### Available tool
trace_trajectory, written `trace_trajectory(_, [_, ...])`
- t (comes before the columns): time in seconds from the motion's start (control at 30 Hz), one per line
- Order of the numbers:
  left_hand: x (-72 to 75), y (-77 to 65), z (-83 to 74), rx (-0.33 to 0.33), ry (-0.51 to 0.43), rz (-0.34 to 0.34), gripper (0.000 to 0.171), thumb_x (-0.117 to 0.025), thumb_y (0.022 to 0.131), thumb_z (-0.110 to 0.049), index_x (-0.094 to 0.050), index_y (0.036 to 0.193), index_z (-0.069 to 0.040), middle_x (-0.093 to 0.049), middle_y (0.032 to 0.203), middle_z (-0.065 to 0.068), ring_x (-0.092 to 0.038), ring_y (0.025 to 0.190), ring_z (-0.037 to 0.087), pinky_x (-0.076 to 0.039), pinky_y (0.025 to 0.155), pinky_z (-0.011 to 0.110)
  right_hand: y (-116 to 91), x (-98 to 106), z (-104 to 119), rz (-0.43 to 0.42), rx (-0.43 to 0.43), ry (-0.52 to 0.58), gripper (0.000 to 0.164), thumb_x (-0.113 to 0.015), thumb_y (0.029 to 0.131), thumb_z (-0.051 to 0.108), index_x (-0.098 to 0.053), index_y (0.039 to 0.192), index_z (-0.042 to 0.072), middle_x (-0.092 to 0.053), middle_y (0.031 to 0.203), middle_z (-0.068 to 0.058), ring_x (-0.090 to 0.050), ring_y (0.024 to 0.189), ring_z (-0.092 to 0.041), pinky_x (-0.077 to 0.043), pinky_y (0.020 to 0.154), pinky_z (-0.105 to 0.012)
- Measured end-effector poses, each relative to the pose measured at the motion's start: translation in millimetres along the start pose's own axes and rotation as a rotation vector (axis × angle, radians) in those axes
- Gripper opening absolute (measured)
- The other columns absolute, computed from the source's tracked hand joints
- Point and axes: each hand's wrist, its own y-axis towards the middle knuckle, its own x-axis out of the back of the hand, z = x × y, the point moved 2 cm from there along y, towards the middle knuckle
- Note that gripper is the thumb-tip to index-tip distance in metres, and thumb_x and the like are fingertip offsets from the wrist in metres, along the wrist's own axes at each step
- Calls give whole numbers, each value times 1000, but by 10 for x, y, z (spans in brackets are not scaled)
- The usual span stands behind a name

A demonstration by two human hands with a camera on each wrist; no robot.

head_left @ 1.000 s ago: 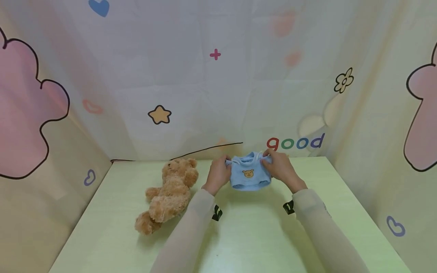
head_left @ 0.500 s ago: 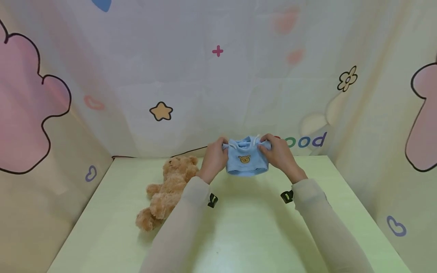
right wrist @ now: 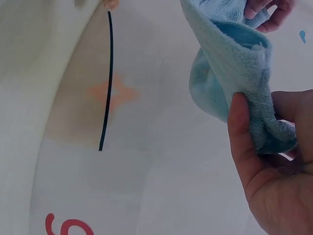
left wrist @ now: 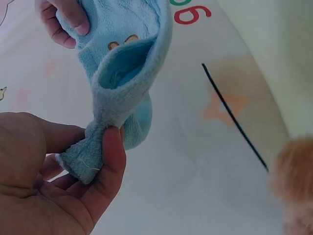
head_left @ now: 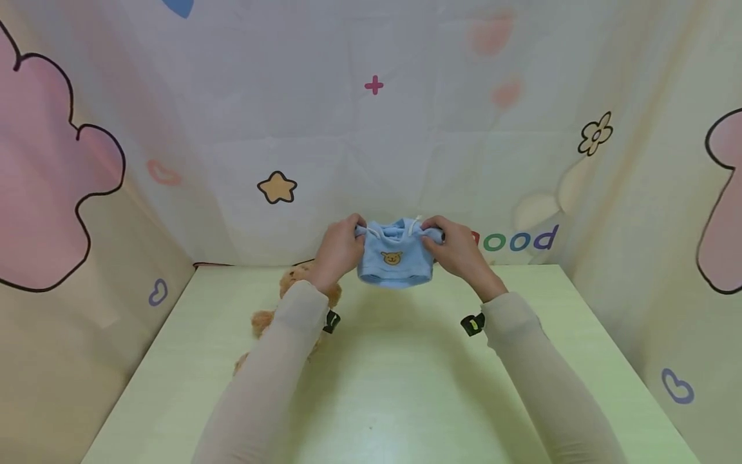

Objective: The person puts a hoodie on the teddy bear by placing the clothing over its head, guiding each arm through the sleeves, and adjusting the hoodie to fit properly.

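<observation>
A small light-blue doll hoodie (head_left: 396, 256) with white drawstrings and a bear face on its chest hangs spread between both hands, raised over the table. My left hand (head_left: 339, 250) pinches one sleeve between thumb and fingers; in the left wrist view that sleeve (left wrist: 90, 152) is bunched up. The other sleeve is pinched by my right hand (head_left: 456, 248), and the right wrist view shows the fleecy cloth (right wrist: 264, 117) between thumb and fingers. A brown teddy bear (head_left: 263, 321) lies on its back to the left, largely covered by my left forearm.
The pale green table (head_left: 382, 386) reaches back to a printed curtain (head_left: 324, 129) with a star, a flower and coloured lettering. More of this curtain stands along the left and right sides. A black strap piece (head_left: 472, 324) sits at each wrist.
Both hands have lifted the hoodie higher and moved it to the left. The left forearm now covers more of the teddy bear, which stays in place.
</observation>
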Motion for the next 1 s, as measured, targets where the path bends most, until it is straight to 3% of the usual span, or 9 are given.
trace_trajectory(0.2, [226,-43,76,-41,7,71,22,-52,100,-11,-59,120,-4,-67,115,16,-60,88,26,-48,76,35,42,-52,180,21,26,22,23,-62,97,19,-61,118,10,-65,117,-13,-63,88,-26,-57,65,-32])
trace_trajectory(0.4, [391,-70,232,-47,-15,72,21,-53,100,-13,-59,119,-6,-67,100,15,-56,74,25,-45,66,33,101,-167,327,34,52,86,21,-62,97,18,-61,117,10,-65,116,-12,-65,87,-26,-59,64,-32])
trace_trajectory(0.6, [610,-59,432,-35,-22,53,23,-54,99,-15,-60,120,-6,-65,111,18,-59,82,27,-49,72,35,202,-276,524,27,72,158,20,-62,97,17,-61,115,9,-65,115,-11,-66,86,-26,-59,62,-30])
trace_trajectory(0.8, [776,-56,767,-15,-73,97,26,-55,100,-15,-58,124,-6,-63,108,20,-67,76,27,-58,61,30,284,-429,682,47,68,211,20,-62,96,16,-61,114,8,-64,116,-13,-66,88,-27,-59,61,-30])
trace_trajectory(1.0, [863,-125,1144,27,-138,118,29,-55,100,-18,-56,127,-7,-63,116,20,-67,88,29,-59,64,29,332,-644,789,61,55,234,19,-62,96,15,-63,114,9,-65,118,-12,-67,85,-25,-57,58,-26])
